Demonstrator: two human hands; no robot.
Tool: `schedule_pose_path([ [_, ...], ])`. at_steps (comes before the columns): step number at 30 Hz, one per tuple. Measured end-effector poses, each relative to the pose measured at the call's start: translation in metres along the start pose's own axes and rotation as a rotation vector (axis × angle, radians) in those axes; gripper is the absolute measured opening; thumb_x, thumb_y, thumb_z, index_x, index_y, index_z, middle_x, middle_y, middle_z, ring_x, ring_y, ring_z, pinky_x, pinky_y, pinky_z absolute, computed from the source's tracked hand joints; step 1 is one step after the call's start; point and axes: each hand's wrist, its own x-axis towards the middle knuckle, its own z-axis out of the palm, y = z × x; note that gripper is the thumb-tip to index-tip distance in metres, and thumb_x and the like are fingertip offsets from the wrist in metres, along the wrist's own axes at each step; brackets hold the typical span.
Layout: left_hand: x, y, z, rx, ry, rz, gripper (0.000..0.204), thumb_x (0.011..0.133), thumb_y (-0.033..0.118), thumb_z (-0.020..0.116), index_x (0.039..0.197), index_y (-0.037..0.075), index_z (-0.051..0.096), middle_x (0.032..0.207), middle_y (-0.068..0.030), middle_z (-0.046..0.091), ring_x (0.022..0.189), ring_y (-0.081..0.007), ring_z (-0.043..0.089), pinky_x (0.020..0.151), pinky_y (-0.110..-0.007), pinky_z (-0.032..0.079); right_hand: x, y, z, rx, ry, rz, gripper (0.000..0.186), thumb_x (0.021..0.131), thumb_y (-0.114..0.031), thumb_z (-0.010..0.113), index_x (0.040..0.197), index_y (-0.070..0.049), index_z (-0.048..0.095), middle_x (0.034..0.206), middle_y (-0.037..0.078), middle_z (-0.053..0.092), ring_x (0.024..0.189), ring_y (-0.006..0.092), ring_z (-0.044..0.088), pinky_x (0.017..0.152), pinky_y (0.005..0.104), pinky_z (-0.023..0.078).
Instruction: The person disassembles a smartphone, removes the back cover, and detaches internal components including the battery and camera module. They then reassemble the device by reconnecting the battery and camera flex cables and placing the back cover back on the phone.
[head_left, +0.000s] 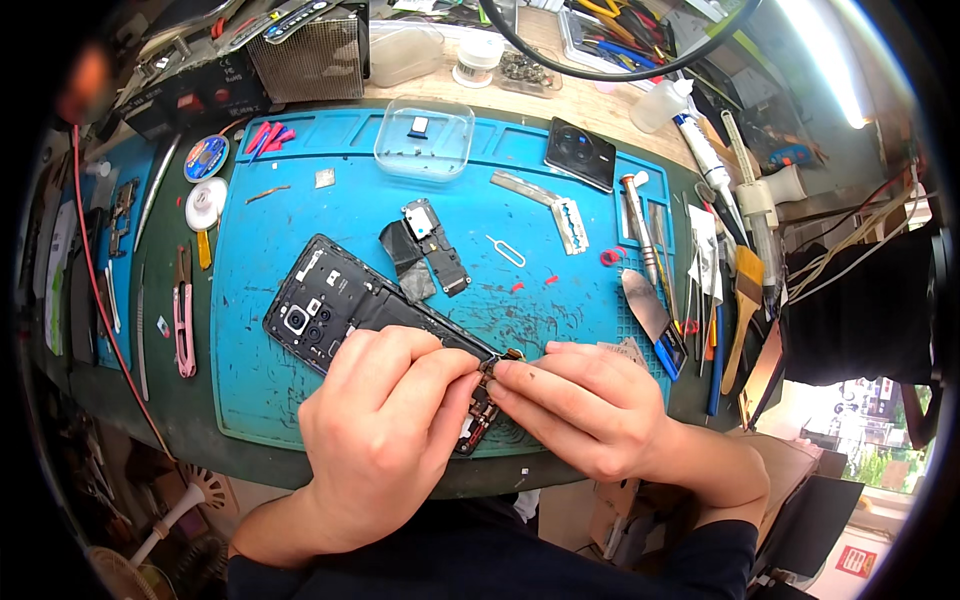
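An opened black smartphone [345, 300] lies slantwise on the blue repair mat, its back off and its camera lenses at the upper left. Over its lower end my left hand [385, 425] is closed, with thumb and forefinger pinched together. My right hand [590, 405] meets it there, thumb and fingers also pressed together. Between the fingertips is a small dark piece too tiny to name; a gold-coloured flex end [514, 354] shows just beyond. Part of the phone's lower circuitry [478, 425] is visible between my hands. A black inner cover piece [440, 255] sits just above the phone.
On the mat [255, 350] are a clear plastic box [424, 140], a SIM eject pin [506, 251], a razor blade [570, 226] and a black camera panel [580, 153]. Rightward lie a blue-handled blade [655, 320] and a brush [745, 310]; pink tweezers [183, 315] lie left.
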Motion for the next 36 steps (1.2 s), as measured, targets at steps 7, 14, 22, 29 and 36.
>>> schedule_pose_path([
  [7, 0.000, -0.005, 0.000, 0.031, 0.005, 0.046, 0.021, 0.078, 0.004, 0.086, 0.096, 0.010, 0.077, 0.091, -0.0008, 0.067, 0.080, -0.0215, 0.064, 0.061, -0.035, 0.051, 0.001, -0.001, -0.004, -0.030, -0.027, -0.019, 0.045, 0.071, -0.012, 0.068, 0.111, 0.004, 0.079, 0.128, 0.015, 0.073, 0.094, 0.0201, 0.067, 0.087, 0.0352, 0.059],
  [14, -0.001, 0.000, -0.001, -0.015, -0.011, 0.008, 0.023, 0.075, -0.004, 0.086, 0.094, 0.007, 0.076, 0.090, -0.0067, 0.067, 0.080, -0.0271, 0.064, 0.066, -0.038, 0.050, 0.000, -0.006, -0.006, -0.070, -0.056, 0.000, 0.044, 0.073, -0.012, 0.067, 0.112, 0.003, 0.079, 0.131, 0.014, 0.073, 0.092, 0.0178, 0.063, 0.081, 0.0313, 0.055],
  [22, -0.029, -0.008, -0.012, 0.018, 0.031, 0.191, 0.030, 0.076, 0.003, 0.086, 0.105, 0.008, 0.079, 0.097, -0.0032, 0.068, 0.081, -0.0243, 0.064, 0.065, -0.035, 0.050, -0.006, -0.015, -0.008, -0.151, -0.107, 0.031, 0.044, 0.080, -0.018, 0.065, 0.117, 0.001, 0.079, 0.135, 0.012, 0.071, 0.095, 0.0167, 0.059, 0.079, 0.0302, 0.047],
  [29, -0.057, -0.005, -0.017, 0.242, -0.121, 0.282, 0.033, 0.084, 0.019, 0.086, 0.116, 0.013, 0.081, 0.109, -0.0002, 0.063, 0.094, -0.0189, 0.060, 0.079, -0.037, 0.046, -0.007, -0.014, -0.005, -0.152, -0.084, 0.027, 0.044, 0.081, -0.019, 0.065, 0.118, 0.002, 0.078, 0.133, 0.012, 0.072, 0.097, 0.0175, 0.060, 0.080, 0.0307, 0.049],
  [36, -0.058, -0.007, -0.013, 0.351, -0.108, 0.357, 0.035, 0.090, 0.026, 0.080, 0.122, 0.011, 0.081, 0.111, 0.0001, 0.061, 0.095, -0.0173, 0.059, 0.082, -0.036, 0.046, -0.008, -0.014, -0.006, -0.134, -0.080, 0.036, 0.045, 0.081, -0.018, 0.064, 0.119, 0.002, 0.078, 0.134, 0.012, 0.072, 0.097, 0.0174, 0.060, 0.079, 0.0306, 0.049],
])
